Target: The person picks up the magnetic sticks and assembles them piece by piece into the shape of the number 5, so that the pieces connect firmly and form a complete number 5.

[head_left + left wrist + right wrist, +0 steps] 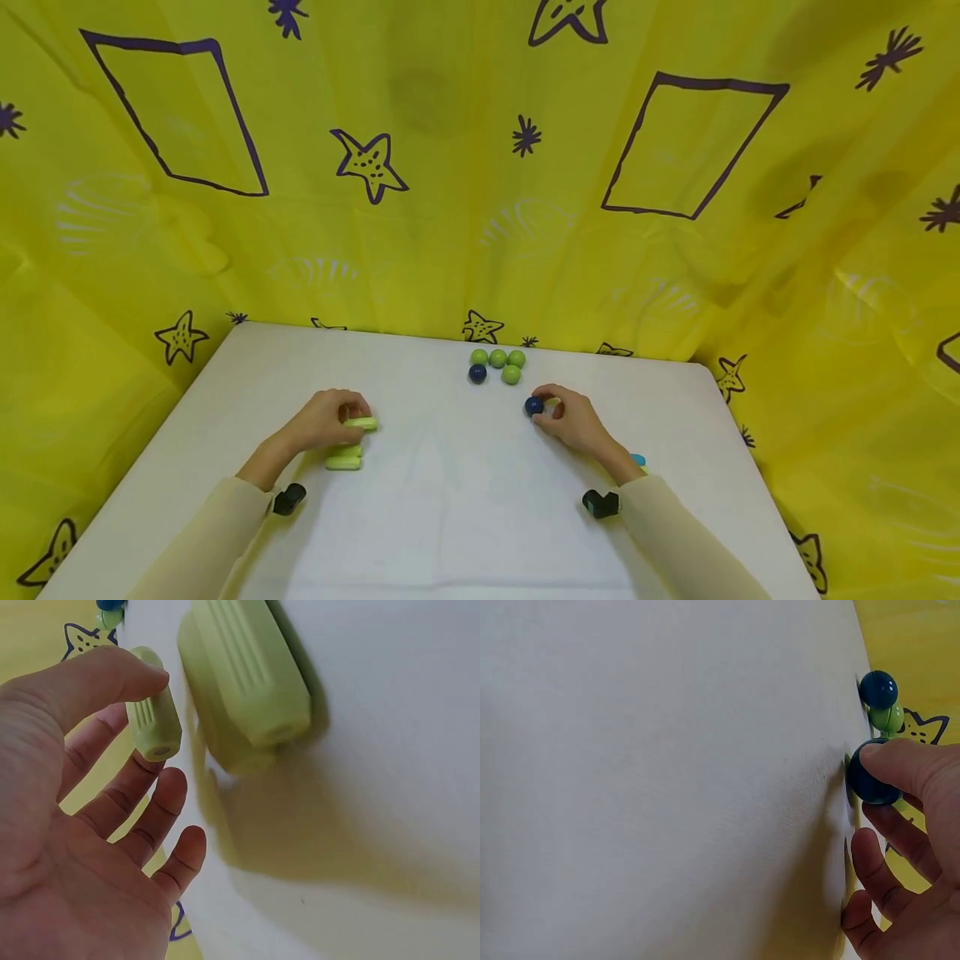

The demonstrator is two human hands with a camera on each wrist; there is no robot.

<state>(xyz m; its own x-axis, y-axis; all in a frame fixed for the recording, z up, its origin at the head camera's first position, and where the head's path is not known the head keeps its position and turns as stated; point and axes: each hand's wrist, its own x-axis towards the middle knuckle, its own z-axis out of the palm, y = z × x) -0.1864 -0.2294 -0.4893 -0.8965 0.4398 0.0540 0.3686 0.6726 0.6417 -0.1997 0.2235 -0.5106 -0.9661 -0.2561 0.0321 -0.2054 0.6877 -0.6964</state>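
My left hand (326, 419) pinches a short, ridged, pale green stick (364, 423) between thumb and fingers, at the left of the table. Two more sticks of the same kind (342, 463) lie side by side just below that hand; in the left wrist view the nearer one (259, 682) shows its grooves and blunt end. Toward the right, my right hand (576, 421) holds a glossy dark blue ball (533, 406) by thumb and fingertips, close over the white surface. Several green balls (498, 358) and another dark blue ball (477, 373) sit grouped beyond it.
The white table (442, 500) meets a yellow patterned curtain (450, 250) along its back and sides. A bright blue piece (637, 459) peeks out beside the right forearm, which partly hides it. Black wrist cameras (289, 499) hang under both sleeves.
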